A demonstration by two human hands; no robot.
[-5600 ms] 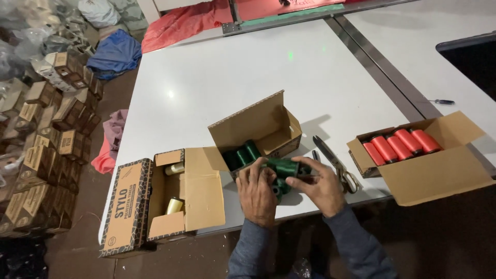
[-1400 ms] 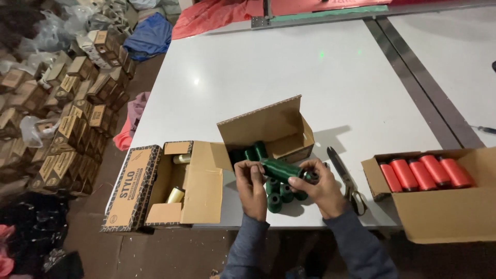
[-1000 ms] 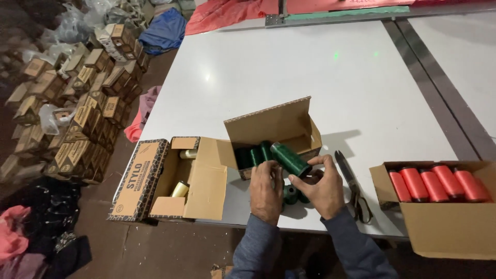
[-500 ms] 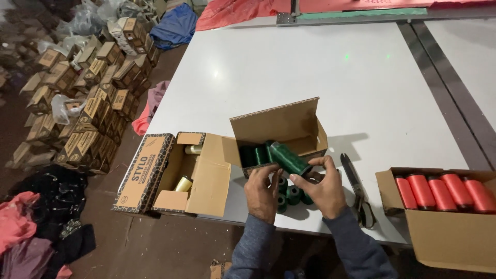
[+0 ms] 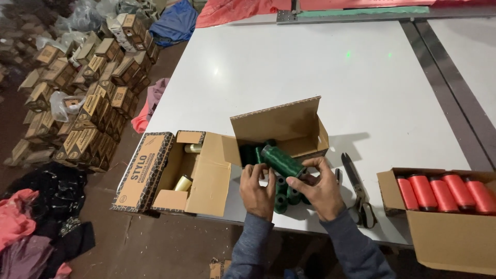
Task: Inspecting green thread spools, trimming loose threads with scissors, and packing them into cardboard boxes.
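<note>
At the near edge of the white surface (image 5: 310, 72), the right hand (image 5: 321, 190) and left hand (image 5: 257, 187) together grip a green thread spool (image 5: 281, 161) over the open cardboard box (image 5: 281, 129). Judged step: loading spools; next, lowering it into the box beside those already inside.

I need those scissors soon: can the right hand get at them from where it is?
Probably yes. The scissors lie flat on the white table just beside the right hand, nothing between them. But that hand holds a green spool together with the left hand.
</note>
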